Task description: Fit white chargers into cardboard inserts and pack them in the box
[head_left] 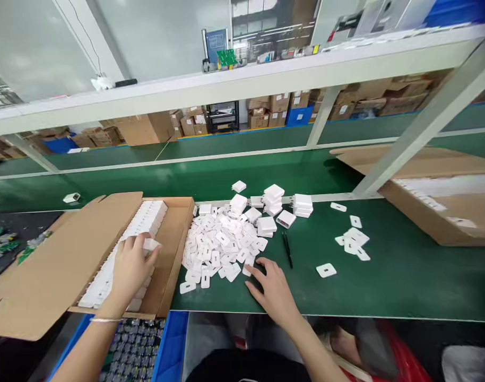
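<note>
My left hand [131, 265] is over the open cardboard box [179, 249] on the left, its fingers closed on a white charger housing [150, 244]. Rows of similar white housings [137, 223] fill much of that box. My right hand [275, 292] is low over the green table with fingers spread, its fingertips at the right edge of a heap of small white slotted plates [214, 244]. Whether a fingertip touches a plate, I cannot tell. Behind the heap stand stacked white charger housings [273, 199]. Black tweezers [287, 249] lie to the right of the heap.
Several loose white plates [352, 241] lie on the right of the table. Another open cardboard box [429, 212] stands at far right, behind a slanted shelf post [421, 116]. Below the left box is a blue bin [173, 345] with small electronic parts. A shelf beam [226, 87] crosses above.
</note>
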{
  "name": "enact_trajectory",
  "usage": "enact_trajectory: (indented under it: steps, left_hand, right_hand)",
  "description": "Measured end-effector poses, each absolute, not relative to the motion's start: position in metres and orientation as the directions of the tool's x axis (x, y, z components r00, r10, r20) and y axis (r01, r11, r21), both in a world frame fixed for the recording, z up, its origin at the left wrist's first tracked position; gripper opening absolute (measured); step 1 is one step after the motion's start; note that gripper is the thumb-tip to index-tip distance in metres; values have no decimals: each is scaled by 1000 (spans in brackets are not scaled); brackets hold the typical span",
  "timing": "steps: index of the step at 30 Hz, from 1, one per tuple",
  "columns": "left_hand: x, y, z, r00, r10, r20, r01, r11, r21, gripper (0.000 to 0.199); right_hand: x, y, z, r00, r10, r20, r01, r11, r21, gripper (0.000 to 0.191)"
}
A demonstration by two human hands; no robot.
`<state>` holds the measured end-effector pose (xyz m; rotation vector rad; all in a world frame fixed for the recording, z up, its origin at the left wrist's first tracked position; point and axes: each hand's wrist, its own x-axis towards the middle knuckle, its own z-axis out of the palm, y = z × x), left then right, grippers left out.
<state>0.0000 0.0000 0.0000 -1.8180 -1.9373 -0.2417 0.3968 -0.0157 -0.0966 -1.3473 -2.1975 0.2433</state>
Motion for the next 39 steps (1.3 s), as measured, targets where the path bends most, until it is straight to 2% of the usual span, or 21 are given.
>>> enact_trajectory:
  steps: [4, 7, 12, 15, 17, 19, 23, 25, 29, 36, 38, 39]
  left_hand:
    - [-5, 2, -12, -42, 962, 270, 940, 130, -316, 42]
    - [-6, -4, -21, -152, 965, 216, 886, 229, -402, 44]
    - [-5, -9, -18, -240, 954, 179, 878, 292, -378, 44]
    - [13, 5, -3, -204, 947, 248, 899, 282, -335, 43]
    - [42, 20, 8, -117, 931, 345, 936, 219, -275, 42]
    - [84, 38, 16, 32, 914, 404, 979, 53, -198, 36]
    - [189, 74, 12, 396, 842, 366, 916, -387, -100, 28]
    - [238, 91, 2, 519, 797, 310, 846, -532, -49, 36]
    - [301, 120, -21, 535, 809, 246, 820, -567, 82, 62]
    - [291, 116, -22, 547, 793, 269, 740, -608, 288, 52]
    - [275, 93, -13, 508, 806, 304, 655, -591, 471, 51]
    - [267, 79, -9, 474, 822, 316, 556, -557, 617, 49]
  right_hand:
    - [411, -22, -103, -331, 870, 365, 738, 480, -475, 15]
    - [425, -24, -105, -297, 877, 378, 717, 466, -518, 3]
    - [447, -21, -108, -228, 887, 402, 707, 435, -558, 6]
    - [453, -19, -111, -216, 877, 428, 692, 447, -566, 14]
    - [454, -18, -115, -183, 870, 459, 677, 450, -583, 16]
    - [454, -18, -117, -132, 862, 489, 677, 439, -591, 16]
    - [451, -19, -118, -102, 854, 509, 724, 415, -551, 20]
    - [451, -20, -115, -109, 857, 504, 755, 401, -519, 20]
    - [451, -21, -111, -83, 879, 470, 823, 327, -465, 29]
    - [450, -21, -109, -116, 899, 422, 791, 340, -509, 10]
    - [450, -20, -108, -111, 911, 398, 760, 336, -556, 10]
    - [451, -20, -107, -104, 916, 388, 739, 332, -586, 11]
